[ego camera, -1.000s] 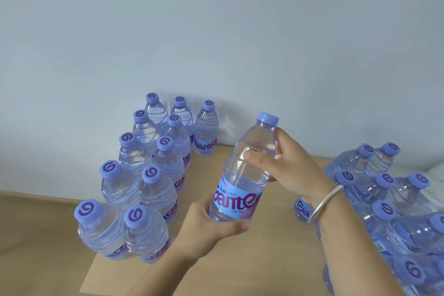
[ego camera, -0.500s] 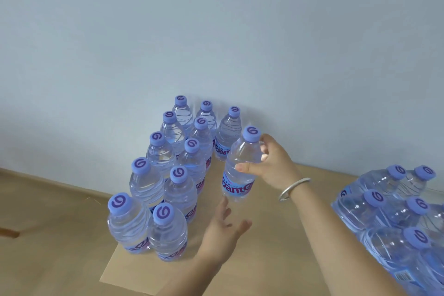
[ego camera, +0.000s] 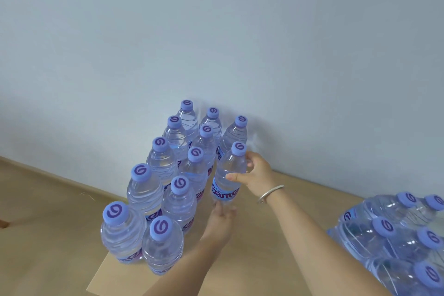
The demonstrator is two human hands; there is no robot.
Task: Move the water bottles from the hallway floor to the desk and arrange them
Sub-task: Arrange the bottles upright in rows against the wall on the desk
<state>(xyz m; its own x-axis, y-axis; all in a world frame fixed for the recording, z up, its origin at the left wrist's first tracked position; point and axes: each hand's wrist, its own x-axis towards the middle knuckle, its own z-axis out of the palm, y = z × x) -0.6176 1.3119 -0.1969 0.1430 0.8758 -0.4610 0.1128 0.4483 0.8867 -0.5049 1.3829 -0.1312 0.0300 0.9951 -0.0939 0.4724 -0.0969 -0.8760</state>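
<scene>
While the right hand [ego camera: 255, 174] grips the bottle [ego camera: 228, 175] just right of the standing rows [ego camera: 168, 187] on the desk [ego camera: 264, 247], the left hand [ego camera: 222, 217], fingers straight, should steady its base and square it before letting go.

Pale blue-grey wall [ego camera: 216, 19]; light wooden floor [ego camera: 36, 223].

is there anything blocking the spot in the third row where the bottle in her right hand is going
Nothing visible does. The right hand grips the bottle just in front of the third row's lone back bottle. The desk around its base is bare, apart from the left hand reaching toward the base.
</scene>
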